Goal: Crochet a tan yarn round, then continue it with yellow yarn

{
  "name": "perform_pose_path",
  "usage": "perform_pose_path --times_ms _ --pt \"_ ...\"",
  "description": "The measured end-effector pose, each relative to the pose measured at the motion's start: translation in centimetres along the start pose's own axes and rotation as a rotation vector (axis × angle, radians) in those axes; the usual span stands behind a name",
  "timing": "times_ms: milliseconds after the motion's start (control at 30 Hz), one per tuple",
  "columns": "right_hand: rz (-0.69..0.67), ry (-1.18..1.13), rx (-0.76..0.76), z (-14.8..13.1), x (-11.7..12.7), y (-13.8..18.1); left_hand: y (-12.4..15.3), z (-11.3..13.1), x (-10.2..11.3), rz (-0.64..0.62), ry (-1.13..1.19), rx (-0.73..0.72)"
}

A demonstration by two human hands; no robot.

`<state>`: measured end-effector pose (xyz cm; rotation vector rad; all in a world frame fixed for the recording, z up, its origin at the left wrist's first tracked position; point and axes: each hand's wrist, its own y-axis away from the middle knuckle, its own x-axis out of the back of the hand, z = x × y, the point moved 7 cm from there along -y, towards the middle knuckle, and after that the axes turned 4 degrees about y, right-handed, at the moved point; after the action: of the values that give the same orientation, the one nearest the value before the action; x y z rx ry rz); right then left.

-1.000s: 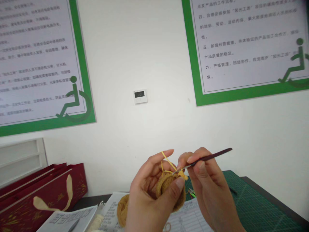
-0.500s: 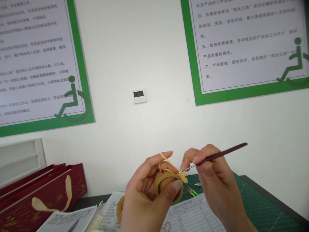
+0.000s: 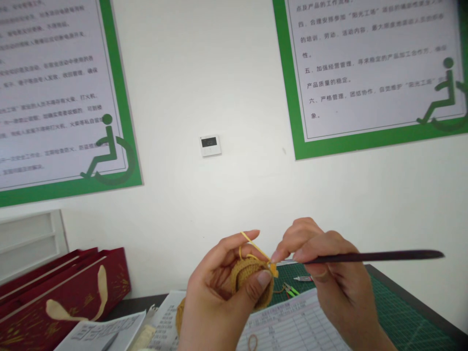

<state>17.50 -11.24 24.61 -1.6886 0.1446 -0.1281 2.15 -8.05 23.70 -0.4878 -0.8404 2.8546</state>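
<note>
Between the thumb and fingers of my left hand (image 3: 223, 292) is a round tan crochet piece (image 3: 252, 279) with a hollow, cup-like middle. Yellow yarn (image 3: 255, 244) runs over the raised left index finger down to the edge of the piece, where a small yellow stitched tab (image 3: 273, 269) sticks out. My right hand (image 3: 332, 273) grips a crochet hook (image 3: 380, 256) with a dark handle, held nearly level. Its metal tip meets the work at the yellow stitches; the very end is hidden there.
Printed sheets (image 3: 292, 319) lie under my hands on a green cutting mat (image 3: 409, 312). Green-handled snips (image 3: 291, 290) and a small white tube (image 3: 302, 279) rest behind. A tan yarn ball (image 3: 180, 317) is partly hidden by my left wrist. Red gift bags (image 3: 73, 287) stand left.
The hook's handle has swung down from an upward slant to nearly level and points further right. My right hand has turned and shifted slightly right. The left hand has hardly moved.
</note>
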Motion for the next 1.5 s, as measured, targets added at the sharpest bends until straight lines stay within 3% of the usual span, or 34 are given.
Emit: perform_pose_path --times_ms 233,400,700,800,900,1000,1167,1333,1500 --pt "-0.063 0.281 0.227 -2.1 -0.3 -0.1 0.1 -0.1 0.0 0.002 0.025 0.012" --pt "-0.006 0.470 0.357 -3.7 -0.7 -0.2 0.0 -0.5 -0.3 -0.058 0.103 0.067" --pt "0.117 0.369 0.248 -1.5 -0.6 1.4 0.2 -1.6 -1.3 -0.164 0.299 0.218" --pt "0.125 0.376 0.260 -0.9 -0.6 1.9 0.2 -2.1 -1.2 -0.140 0.343 0.260" --pt "0.173 0.522 0.353 -1.4 -0.7 2.4 0.2 -2.5 -1.2 -0.088 0.343 0.287" --pt "0.216 0.698 0.429 -2.1 -1.1 2.7 0.3 -1.8 -1.2 -0.002 0.267 0.171" --pt "0.228 0.649 0.309 -2.4 -1.1 2.0 0.8 -0.2 -1.2 0.083 0.104 -0.080" --pt "0.271 0.450 0.157 -2.4 -0.3 1.3 0.8 0.0 -1.1 0.063 0.047 -0.103" --pt "0.290 -0.010 -0.224 1.0 0.2 1.5 0.4 -0.2 -0.9 0.037 0.072 -0.048"
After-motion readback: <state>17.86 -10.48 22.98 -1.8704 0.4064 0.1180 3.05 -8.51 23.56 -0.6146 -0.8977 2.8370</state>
